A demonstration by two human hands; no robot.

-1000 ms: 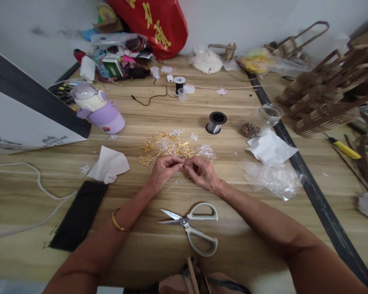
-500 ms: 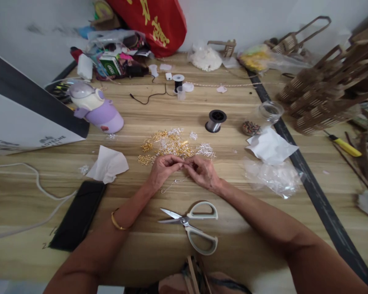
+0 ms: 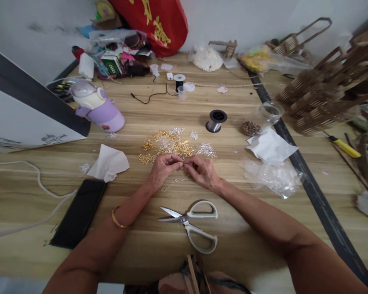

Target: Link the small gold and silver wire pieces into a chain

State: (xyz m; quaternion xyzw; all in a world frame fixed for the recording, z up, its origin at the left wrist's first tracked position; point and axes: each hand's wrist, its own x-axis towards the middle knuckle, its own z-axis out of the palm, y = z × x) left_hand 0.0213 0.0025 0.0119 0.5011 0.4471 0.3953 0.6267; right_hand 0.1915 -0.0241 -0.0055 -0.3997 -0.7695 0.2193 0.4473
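My left hand (image 3: 164,169) and my right hand (image 3: 202,170) meet fingertip to fingertip over the wooden table (image 3: 141,253). Both are pinched closed, and whatever lies between the fingertips is too small to make out. A thin silver chain (image 3: 171,185) with a ring at its left end trails on the wood just below them; its right end runs under my right hand. Just beyond my fingers spreads a pile of gold and silver jewelry findings (image 3: 171,143), with silver pins (image 3: 206,150) to its right. Nearer to me lie white-handled scissors (image 3: 187,220), blades apart and pointing left.
A spool of wire (image 3: 216,121) stands beyond the pile. On the left are a black phone (image 3: 79,214), crumpled tissue (image 3: 108,162) and a purple bottle (image 3: 101,108). To the right lie clear plastic bags (image 3: 276,177), white paper (image 3: 271,146) and a jar with beads (image 3: 263,116).
Hardly anything differs. My hands keep the same pinch in the same place, and the whole view has shifted very slightly.
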